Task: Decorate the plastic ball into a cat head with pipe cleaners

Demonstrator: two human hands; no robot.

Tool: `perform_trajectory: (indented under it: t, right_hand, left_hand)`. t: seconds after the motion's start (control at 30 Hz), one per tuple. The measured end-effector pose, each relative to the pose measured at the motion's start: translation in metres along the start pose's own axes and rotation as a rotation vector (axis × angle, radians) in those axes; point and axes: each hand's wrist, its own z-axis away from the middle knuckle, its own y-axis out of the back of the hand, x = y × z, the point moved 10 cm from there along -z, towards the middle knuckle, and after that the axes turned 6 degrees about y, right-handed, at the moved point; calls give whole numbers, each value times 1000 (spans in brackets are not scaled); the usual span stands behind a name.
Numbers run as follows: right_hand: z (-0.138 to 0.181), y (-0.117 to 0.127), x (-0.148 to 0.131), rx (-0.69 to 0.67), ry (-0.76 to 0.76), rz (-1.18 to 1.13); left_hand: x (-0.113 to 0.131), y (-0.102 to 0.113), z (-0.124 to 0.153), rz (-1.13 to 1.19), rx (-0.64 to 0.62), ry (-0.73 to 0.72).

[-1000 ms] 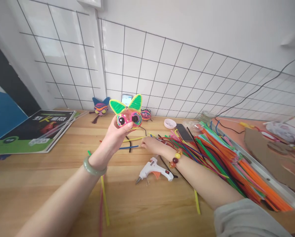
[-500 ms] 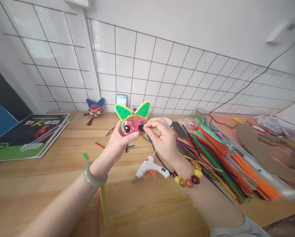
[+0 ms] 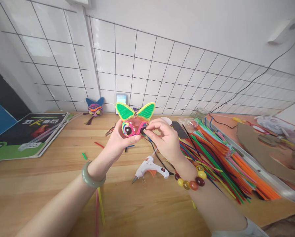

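Right now, left hand [image 3: 121, 136]: wrapped around one cat-faced ornament [image 3: 136, 123], gripping it by its left side and lower edge, thumb along the front.
Right hand [image 3: 164, 136]: thumb and forefinger drawn together at the figure's right-side eye [image 3: 143, 130]; whether they grip it cannot be told.
Cat-faced ornament: one, held up above the table [image 3: 61, 191], between the two hands; two green ears edged in yellow, two black eyes ringed in pink.
Wrists: one pale green bangle [image 3: 93, 176] on the left, one beaded bracelet [image 3: 190, 182] on the right.
Glue gun [image 3: 151, 168]: just one, white, lying below the hands, nozzle towards the lower left; its orange trigger shows.
Pipe cleaners [image 3: 221, 161]: far too many to count, heaped at right; one short green piece [image 3: 84, 156] and one red piece [image 3: 99, 145] lie apart at left.
Blue-eared figure [image 3: 95, 109]: one, by the wall.
Phones: two, one propped upright [image 3: 121, 98] with a blurred screen, one dark phone [image 3: 179, 129] lying flat.
Writing: one book [image 3: 36, 133], large white Chinese characters around a yellow "K"; its smaller print is illegible.
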Motion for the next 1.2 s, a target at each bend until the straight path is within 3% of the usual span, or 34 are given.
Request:
perform_trajectory:
  t: [0.57, 1.2]
  right_hand:
    - [3, 3, -5, -31, 26, -71]
    - [4, 5, -4, -15, 20, -123]
  left_hand:
    - [6, -3, 2, -35, -96, -67]
    - [4, -1, 2, -41, -70, -60]
